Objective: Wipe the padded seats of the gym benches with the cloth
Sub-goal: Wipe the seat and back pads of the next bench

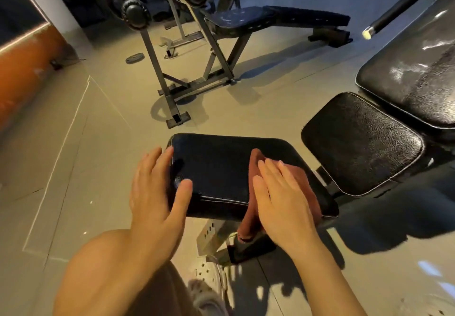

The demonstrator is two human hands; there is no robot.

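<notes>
Padded seat [221, 167], black, foreground: red cloth [253, 192] draped over its 3 o'clock half, one end hanging off the near edge. Right hand [283, 199], fingers straight, presses the cloth flat. Left hand [157, 192], fingers relaxed, apparently rests on the seat's 9 o'clock edge.

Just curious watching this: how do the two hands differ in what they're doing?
The right hand lies flat on the reddish cloth, pressing it onto the seat pad. The left hand has no cloth; it rests bare on the pad's left edge. Both have straight, spread fingers.
</notes>
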